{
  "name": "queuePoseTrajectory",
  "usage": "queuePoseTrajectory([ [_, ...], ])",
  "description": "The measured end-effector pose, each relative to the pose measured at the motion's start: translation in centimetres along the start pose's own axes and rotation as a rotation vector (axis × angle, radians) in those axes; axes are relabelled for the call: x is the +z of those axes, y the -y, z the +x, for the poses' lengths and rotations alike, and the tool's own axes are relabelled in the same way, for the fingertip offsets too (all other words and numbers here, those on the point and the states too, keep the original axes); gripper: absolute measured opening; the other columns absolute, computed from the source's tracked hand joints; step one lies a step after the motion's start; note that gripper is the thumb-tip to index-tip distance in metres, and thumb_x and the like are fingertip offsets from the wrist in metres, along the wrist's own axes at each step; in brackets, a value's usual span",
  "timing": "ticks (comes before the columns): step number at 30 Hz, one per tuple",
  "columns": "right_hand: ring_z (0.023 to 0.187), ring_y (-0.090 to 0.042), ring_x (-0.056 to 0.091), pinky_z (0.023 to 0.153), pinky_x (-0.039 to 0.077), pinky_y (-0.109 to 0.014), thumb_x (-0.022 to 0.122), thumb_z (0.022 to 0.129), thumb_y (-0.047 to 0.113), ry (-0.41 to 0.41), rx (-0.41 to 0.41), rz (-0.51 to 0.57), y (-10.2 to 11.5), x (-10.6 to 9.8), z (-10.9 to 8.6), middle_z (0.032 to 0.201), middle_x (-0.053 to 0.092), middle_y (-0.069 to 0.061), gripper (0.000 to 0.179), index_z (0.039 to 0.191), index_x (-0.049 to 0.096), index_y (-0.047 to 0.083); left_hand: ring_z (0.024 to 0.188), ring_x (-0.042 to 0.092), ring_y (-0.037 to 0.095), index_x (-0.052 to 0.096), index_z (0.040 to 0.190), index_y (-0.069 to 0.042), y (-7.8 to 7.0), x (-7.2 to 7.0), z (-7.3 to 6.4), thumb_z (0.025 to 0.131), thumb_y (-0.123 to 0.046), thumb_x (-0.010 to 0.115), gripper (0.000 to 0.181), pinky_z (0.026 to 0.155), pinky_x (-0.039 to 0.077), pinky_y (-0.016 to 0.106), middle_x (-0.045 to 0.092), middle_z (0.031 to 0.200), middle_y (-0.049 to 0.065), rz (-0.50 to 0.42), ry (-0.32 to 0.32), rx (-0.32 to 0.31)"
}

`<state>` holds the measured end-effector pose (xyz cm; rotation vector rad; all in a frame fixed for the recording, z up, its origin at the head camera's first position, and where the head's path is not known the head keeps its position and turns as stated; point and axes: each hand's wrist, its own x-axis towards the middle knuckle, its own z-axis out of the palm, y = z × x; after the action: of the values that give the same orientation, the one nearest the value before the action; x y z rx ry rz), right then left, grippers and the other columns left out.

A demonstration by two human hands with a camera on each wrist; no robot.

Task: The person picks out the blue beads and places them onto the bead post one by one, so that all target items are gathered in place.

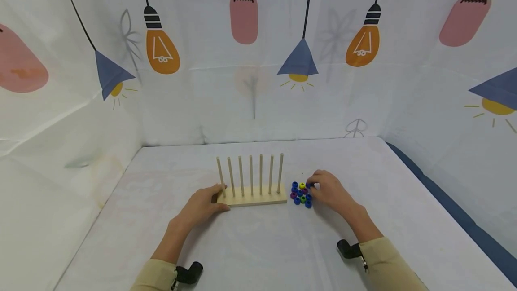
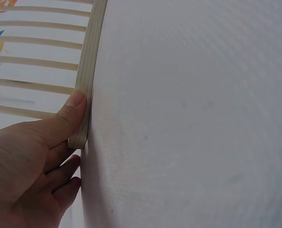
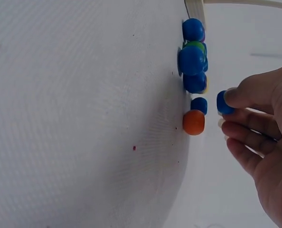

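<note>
A pale wooden peg stand (image 1: 252,198) with several upright pegs in a row stands on the white table. My left hand (image 1: 200,207) grips its left end, the thumb (image 2: 73,107) lying along the front edge of the base. To the right of the stand is a cluster of small round beads (image 1: 299,193), mostly blue, with some green, yellow and purple. Between the thumb and finger of my right hand (image 1: 332,193) a blue bead (image 3: 224,103) is pinched, raised off the table. An orange bead (image 3: 193,122) sits below it in the right wrist view, beside other blue ones.
White cloth (image 1: 258,255) covers the table. Behind it and at both sides hang white sheets (image 1: 226,102) printed with lamps and bulbs. A dark blue strip (image 1: 448,205) runs along the right table edge. Each sleeve carries a black wrist camera (image 1: 190,273).
</note>
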<state>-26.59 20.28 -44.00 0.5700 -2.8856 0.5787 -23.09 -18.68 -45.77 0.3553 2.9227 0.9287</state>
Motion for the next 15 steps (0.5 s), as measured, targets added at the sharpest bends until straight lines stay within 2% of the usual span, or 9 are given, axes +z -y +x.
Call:
queuePoseTrajectory([
  [15,0.091,-0.023,0.063,0.081,0.057,-0.04,0.071,0.081,-0.001,-0.088,-0.076,0.055,0.9,-1.3,0.2,0.096,0.069,-0.005,0.022,0.103,0.076,0.002,0.133,0.053,0.032,0.057,0.141,-0.014,-0.2,-0.1,0.0,0.085,-0.036,0.078,0.063,0.106,0.045,0.051,0.06,0.141,0.01,-0.014,0.0,-0.002],
])
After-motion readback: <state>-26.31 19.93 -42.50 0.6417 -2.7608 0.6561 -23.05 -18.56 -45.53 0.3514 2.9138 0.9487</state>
